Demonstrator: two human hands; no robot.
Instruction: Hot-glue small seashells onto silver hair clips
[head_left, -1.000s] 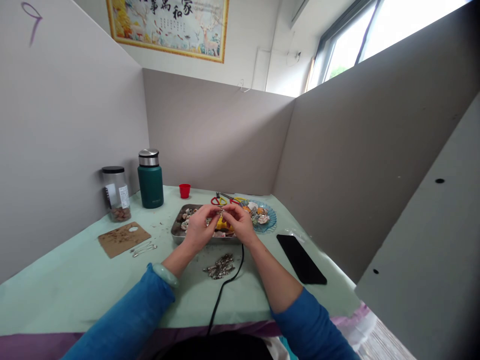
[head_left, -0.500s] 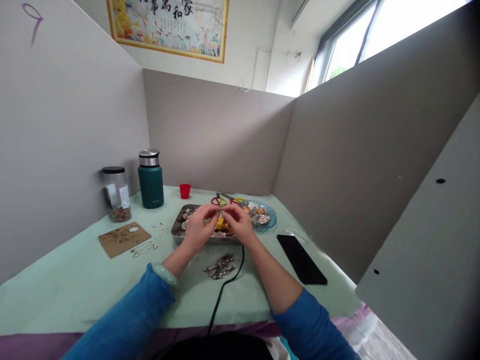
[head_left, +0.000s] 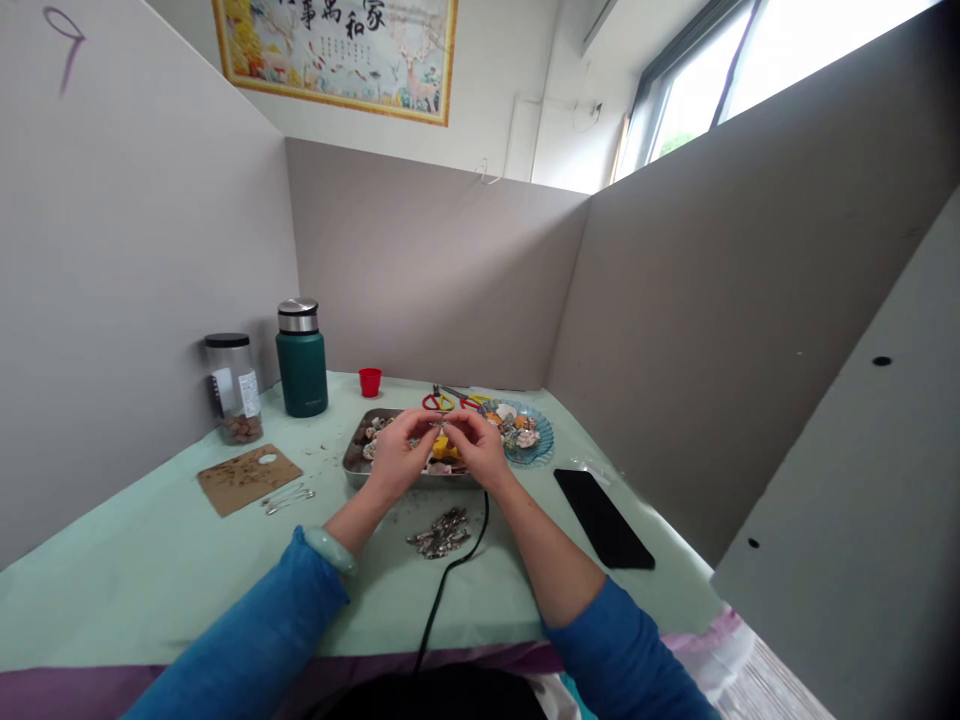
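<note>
My left hand (head_left: pixel 405 450) and my right hand (head_left: pixel 476 445) meet fingertip to fingertip above a metal tray (head_left: pixel 356 478). Both are closed in a pinch around something tiny between them, too small to make out. Small decorated pieces (head_left: pixel 370 448) and a yellow object (head_left: pixel 445 449) lie in the tray, partly covered by my hands. In front of the tray, a heap of small metal clips or pins (head_left: pixel 441 533) rests on the tablecloth. A black cord (head_left: pixel 448 572) runs from beneath my right hand toward the table's front edge.
A blue glass plate (head_left: pixel 546 440) of decorated pieces stands right of the tray, with scissors (head_left: pixel 439 402) behind. A black phone-like slab (head_left: pixel 604 520) lies at right. Leftward are brown card (head_left: pixel 247 480), safety pins (head_left: pixel 289 497), a jar (head_left: pixel 234 390), a green flask (head_left: pixel 301 370) and a red cup (head_left: pixel 370 382).
My fingers shift very slightly where they meet. Everything else stays in place.
</note>
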